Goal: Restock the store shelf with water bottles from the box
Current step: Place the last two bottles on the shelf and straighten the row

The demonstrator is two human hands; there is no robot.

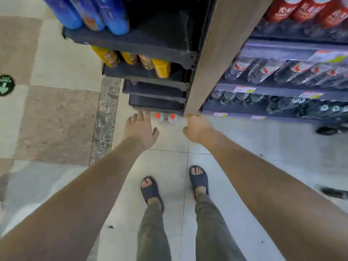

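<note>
Two clear water bottles with red caps (166, 118) stand on the pale floor at the foot of the dark end shelf unit (156, 102). My left hand (141, 129) reaches down just left of them, fingers spread and holding nothing. My right hand (197, 128) is just right of them beside the wooden side panel (212, 53), fingers curled, with nothing visible in it. Both arms stretch down from above. No box is in view.
The end shelves hold blue bottles (90, 12) on top and yellow packs (131, 60) below; the lower tiers look bare. The right-hand shelving (282, 89) carries rows of bottled drinks. My sandalled feet (173, 187) stand on the tiles. A green floor sticker (6, 84) lies far left.
</note>
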